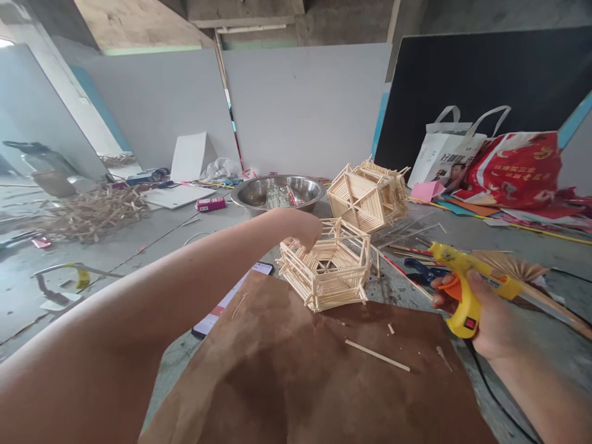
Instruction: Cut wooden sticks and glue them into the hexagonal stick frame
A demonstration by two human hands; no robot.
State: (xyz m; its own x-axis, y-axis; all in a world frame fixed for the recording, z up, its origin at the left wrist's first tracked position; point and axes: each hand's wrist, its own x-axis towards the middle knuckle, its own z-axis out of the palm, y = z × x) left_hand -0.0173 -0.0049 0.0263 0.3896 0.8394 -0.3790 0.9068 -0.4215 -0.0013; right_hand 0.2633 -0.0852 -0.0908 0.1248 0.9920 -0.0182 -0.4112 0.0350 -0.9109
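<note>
My left hand (303, 229) reaches across to the back left rim of an open, many-sided frame built from thin wooden sticks (340, 287). Its fingers are curled down at that rim; the fingertips are partly hidden. The frame rests near the far edge of a brown paper sheet (296, 370). At the right, my right hand (490, 327) grips a yellow hot glue gun (469, 290) with an orange trigger, its nozzle pointing left toward the frame. On the paper lies a loose wooden stick (377, 355) with a few small scraps.
Behind the frame stands a larger stick lantern shape (365, 197) beside a metal basin (240, 200). A phone (222, 308) lies partly under my left forearm. A heap of sticks (102, 209) is at left; a red bag (513, 169) and white bag (437, 151) stand at right.
</note>
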